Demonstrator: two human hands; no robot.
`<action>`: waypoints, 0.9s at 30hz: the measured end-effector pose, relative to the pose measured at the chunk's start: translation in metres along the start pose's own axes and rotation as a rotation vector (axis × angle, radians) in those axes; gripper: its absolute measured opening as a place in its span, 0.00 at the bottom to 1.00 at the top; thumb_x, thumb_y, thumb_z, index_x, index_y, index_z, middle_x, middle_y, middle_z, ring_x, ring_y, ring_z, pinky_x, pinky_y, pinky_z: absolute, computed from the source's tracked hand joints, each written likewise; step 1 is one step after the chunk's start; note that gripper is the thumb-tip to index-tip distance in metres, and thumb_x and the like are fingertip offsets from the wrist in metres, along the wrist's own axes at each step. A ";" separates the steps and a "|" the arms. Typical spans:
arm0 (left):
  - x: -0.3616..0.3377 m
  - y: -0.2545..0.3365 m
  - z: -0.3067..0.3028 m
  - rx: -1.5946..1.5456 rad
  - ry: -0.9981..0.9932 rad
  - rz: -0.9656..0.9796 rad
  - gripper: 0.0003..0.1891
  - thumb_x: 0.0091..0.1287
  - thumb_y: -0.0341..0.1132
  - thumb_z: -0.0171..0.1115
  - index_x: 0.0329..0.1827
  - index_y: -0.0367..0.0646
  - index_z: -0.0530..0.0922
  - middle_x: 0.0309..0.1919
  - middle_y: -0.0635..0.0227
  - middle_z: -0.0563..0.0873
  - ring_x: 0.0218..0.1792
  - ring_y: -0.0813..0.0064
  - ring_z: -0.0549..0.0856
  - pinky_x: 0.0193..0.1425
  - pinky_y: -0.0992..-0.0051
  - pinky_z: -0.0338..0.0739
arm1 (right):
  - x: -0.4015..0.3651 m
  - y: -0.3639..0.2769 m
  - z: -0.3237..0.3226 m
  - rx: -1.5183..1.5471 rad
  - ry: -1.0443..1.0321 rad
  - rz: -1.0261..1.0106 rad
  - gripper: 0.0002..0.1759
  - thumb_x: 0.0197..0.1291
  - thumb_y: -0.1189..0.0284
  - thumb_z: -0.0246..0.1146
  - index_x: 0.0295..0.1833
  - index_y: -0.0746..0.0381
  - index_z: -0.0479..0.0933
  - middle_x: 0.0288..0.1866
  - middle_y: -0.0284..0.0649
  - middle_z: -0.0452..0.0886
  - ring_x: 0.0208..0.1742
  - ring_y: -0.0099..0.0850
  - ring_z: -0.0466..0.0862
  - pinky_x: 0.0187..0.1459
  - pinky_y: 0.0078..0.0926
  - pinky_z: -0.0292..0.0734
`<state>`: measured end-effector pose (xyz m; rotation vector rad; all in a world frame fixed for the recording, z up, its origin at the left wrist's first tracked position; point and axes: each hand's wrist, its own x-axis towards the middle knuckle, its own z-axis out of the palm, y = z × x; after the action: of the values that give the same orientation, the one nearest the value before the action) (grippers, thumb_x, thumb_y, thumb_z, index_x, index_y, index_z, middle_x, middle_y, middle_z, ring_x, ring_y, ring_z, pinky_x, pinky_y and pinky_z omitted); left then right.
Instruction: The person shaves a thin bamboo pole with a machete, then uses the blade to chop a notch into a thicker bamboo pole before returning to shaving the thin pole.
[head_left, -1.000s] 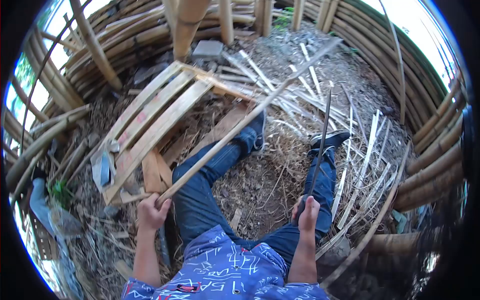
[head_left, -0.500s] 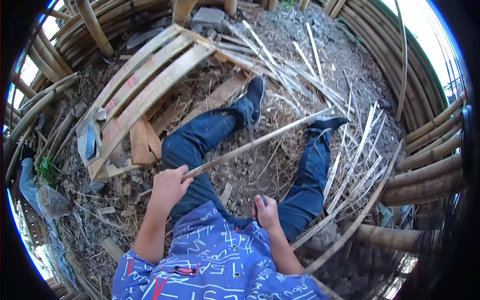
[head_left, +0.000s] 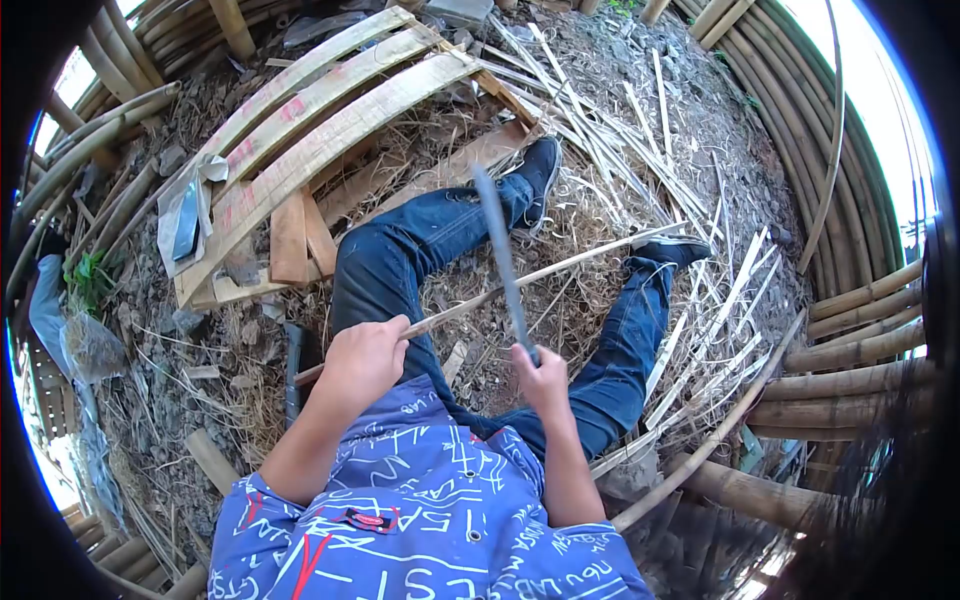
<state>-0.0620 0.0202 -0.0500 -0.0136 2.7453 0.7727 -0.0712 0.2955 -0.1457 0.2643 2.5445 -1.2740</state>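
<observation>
1. Bamboo strip (head_left: 560,268), thin and pale, runs from the left hand (head_left: 365,360) out to the far right, crossing above the jeans (head_left: 400,250) towards the right shoe (head_left: 672,246).
2. Left fingers (head_left: 392,330) are curled tight around the near end of the strip, and a short stub sticks out behind the fist.
3. Right hand (head_left: 545,375) is clenched on the handle of a long dark blade (head_left: 500,250), which rises away from the person and crosses in front of the strip.
4. Dry shavings and split slivers cover the dirt ground (head_left: 520,350) between the spread legs.
5. Far left, a wooden pallet (head_left: 320,130) lies tilted on loose boards.
6. Just left of the left hand, a dark tool (head_left: 295,365) lies on the ground.
7. Curved bamboo poles (head_left: 860,300) wall the place on the right, and more are stacked at the far left.
8. Red marks on the pallet slats are too faint to read.
9. White scrawled letters cover the blue shirt (head_left: 430,500), but no whole word can be made out; its small red patch (head_left: 365,519) is unreadable.
</observation>
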 end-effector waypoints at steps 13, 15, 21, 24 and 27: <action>-0.001 0.017 0.016 0.032 -0.072 0.028 0.13 0.71 0.42 0.58 0.36 0.39 0.77 0.26 0.49 0.84 0.32 0.45 0.84 0.38 0.50 0.76 | -0.040 -0.027 0.027 0.046 -0.172 -0.127 0.29 0.61 0.48 0.66 0.32 0.68 0.79 0.19 0.51 0.80 0.25 0.47 0.84 0.30 0.43 0.76; -0.001 0.017 0.011 0.019 -0.096 -0.040 0.14 0.71 0.42 0.58 0.36 0.39 0.76 0.26 0.47 0.83 0.33 0.44 0.84 0.39 0.49 0.76 | -0.037 -0.019 0.032 -0.076 -0.179 -0.146 0.31 0.59 0.44 0.66 0.31 0.67 0.78 0.21 0.53 0.80 0.29 0.53 0.84 0.32 0.47 0.77; -0.003 0.017 -0.001 -0.009 -0.116 -0.028 0.14 0.70 0.42 0.59 0.36 0.38 0.75 0.27 0.45 0.82 0.35 0.40 0.82 0.37 0.50 0.74 | -0.021 -0.016 0.012 -0.191 -0.146 -0.178 0.34 0.58 0.38 0.62 0.32 0.64 0.80 0.21 0.52 0.81 0.29 0.53 0.85 0.34 0.49 0.78; -0.004 0.011 0.002 -0.014 -0.100 -0.015 0.14 0.70 0.42 0.59 0.37 0.38 0.75 0.27 0.45 0.82 0.35 0.40 0.81 0.37 0.50 0.74 | -0.013 -0.008 0.002 -0.201 -0.179 -0.091 0.35 0.57 0.37 0.61 0.34 0.63 0.81 0.23 0.52 0.82 0.31 0.52 0.86 0.36 0.49 0.79; -0.006 0.010 0.003 -0.037 -0.119 -0.025 0.14 0.70 0.42 0.59 0.36 0.38 0.76 0.26 0.45 0.82 0.33 0.42 0.82 0.36 0.53 0.74 | -0.012 -0.005 -0.003 -0.259 -0.143 -0.103 0.35 0.57 0.36 0.61 0.34 0.63 0.82 0.24 0.53 0.83 0.33 0.52 0.86 0.37 0.49 0.79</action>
<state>-0.0566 0.0301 -0.0461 -0.0094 2.6135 0.7906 -0.0620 0.2942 -0.1365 -0.0123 2.5893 -0.9433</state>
